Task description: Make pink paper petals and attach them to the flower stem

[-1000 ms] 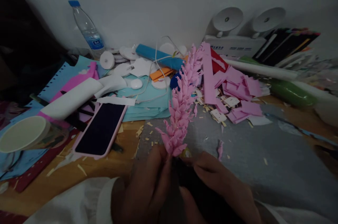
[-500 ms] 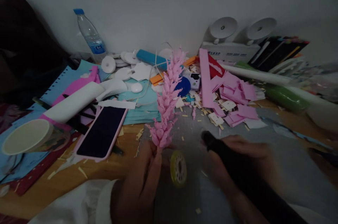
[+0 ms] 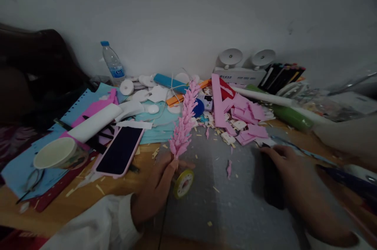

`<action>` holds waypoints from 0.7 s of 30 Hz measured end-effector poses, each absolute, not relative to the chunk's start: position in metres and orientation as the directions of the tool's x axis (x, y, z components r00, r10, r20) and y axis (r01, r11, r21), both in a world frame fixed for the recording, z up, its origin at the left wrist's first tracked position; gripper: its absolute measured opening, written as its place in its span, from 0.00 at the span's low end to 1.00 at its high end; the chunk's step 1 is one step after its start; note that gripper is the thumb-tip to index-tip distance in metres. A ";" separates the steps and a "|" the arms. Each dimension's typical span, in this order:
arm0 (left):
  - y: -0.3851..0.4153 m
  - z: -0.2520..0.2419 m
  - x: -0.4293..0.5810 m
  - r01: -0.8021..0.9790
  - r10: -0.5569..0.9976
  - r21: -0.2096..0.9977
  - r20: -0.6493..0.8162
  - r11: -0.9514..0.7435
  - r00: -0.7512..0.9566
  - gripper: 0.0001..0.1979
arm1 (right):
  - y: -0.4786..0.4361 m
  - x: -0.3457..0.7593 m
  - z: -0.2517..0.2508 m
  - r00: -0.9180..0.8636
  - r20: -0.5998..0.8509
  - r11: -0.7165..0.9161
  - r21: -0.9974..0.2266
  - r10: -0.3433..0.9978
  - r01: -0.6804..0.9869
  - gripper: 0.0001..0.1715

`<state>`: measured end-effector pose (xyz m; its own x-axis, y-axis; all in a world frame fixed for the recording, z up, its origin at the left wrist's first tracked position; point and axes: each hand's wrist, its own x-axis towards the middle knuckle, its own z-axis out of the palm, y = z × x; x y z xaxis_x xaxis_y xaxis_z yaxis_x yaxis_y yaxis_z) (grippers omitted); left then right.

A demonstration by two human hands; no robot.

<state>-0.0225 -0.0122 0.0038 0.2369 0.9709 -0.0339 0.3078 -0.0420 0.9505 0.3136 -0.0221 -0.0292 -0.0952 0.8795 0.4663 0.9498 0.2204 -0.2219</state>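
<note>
The left hand point(image 3: 156, 191) has thumb and fingers clamped on the base of a pink flower spike point(image 3: 182, 128), which stands upright near the middle, tilted a little to the right; a grip this low presumably spares the petals from crushing. A yellow-rimmed roll point(image 3: 183, 185) sits on edge just beside those fingertips, though whether it hangs or rests cannot be told. On the right, the right hand point(image 3: 294, 179) curves over a dark object point(image 3: 271, 181) at the grey mat point(image 3: 206, 210); whether its fingers are closed tight I cannot tell. Of the containers, an open cup point(image 3: 55, 154) at near left shows a pale inside, its bottom hard to make out. The clear bottle point(image 3: 113, 63) at far left is capped, likely against spills, its fill unclear. At far right, pens point(image 3: 282, 75) lean bunched together, perhaps for easy reach.
</note>
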 end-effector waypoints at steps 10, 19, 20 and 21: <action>-0.024 0.023 -0.006 0.191 0.970 0.980 0.005 -0.053 0.241 0.20 | -0.058 0.268 0.006 -0.223 0.579 0.400 -0.198 0.784 0.895 0.25; -0.059 0.050 0.010 0.061 0.995 0.995 -0.087 0.083 0.053 0.15 | -0.083 0.172 0.041 -0.273 0.642 0.657 -0.492 0.717 0.571 0.22; -0.064 0.051 0.010 0.051 0.992 0.991 -0.125 0.125 -0.003 0.15 | -0.083 0.171 0.044 -0.246 0.655 0.655 -0.502 0.714 0.565 0.21; -0.069 0.052 0.009 0.037 0.985 0.985 -0.164 0.166 -0.058 0.16 | -0.084 0.170 0.046 -0.224 0.665 0.653 -0.509 0.712 0.561 0.21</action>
<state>0.0090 -0.0686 0.0521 -0.0582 0.9848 -0.1636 0.0373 0.1659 0.9854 0.1699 -0.0835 0.0464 -0.2243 0.7121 0.6653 0.5611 0.6526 -0.5092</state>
